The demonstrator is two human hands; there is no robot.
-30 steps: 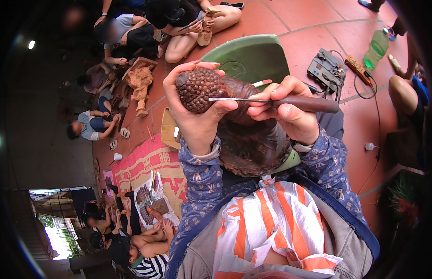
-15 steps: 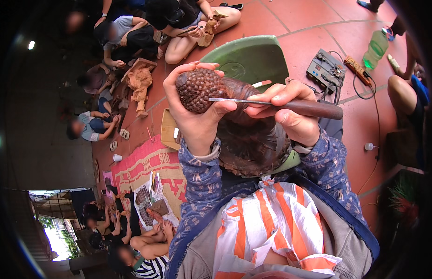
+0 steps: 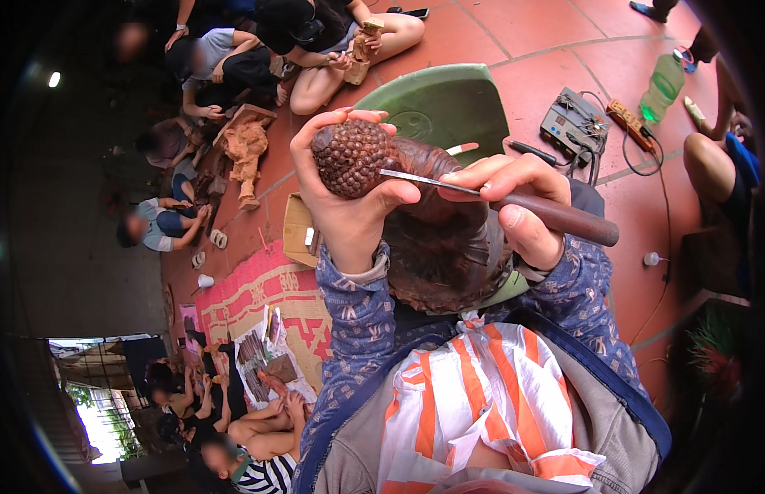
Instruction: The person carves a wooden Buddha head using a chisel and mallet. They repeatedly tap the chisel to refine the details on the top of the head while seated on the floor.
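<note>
A dark brown carved wooden statue rests across my lap, its knobbly, curl-covered head toward the left. Around that head my left hand is wrapped, fingers over the far side and thumb on the near side. My right hand grips a carving chisel with a thin metal blade and a brown wooden handle. The blade points left, its tip beside my left thumb at the edge of the curls. Whether the tip touches the wood I cannot tell.
Beyond the statue stands a green plastic basin. To the right on the tiled floor lie a grey control box with cables, an orange power strip and a green bottle. A cardboard box and patterned mat are left. Several people sit around.
My right hand and the chisel have shifted slightly right, the blade tip drawing back from the curls and the handle end dropping lower. My left hand keeps its hold on the head.
</note>
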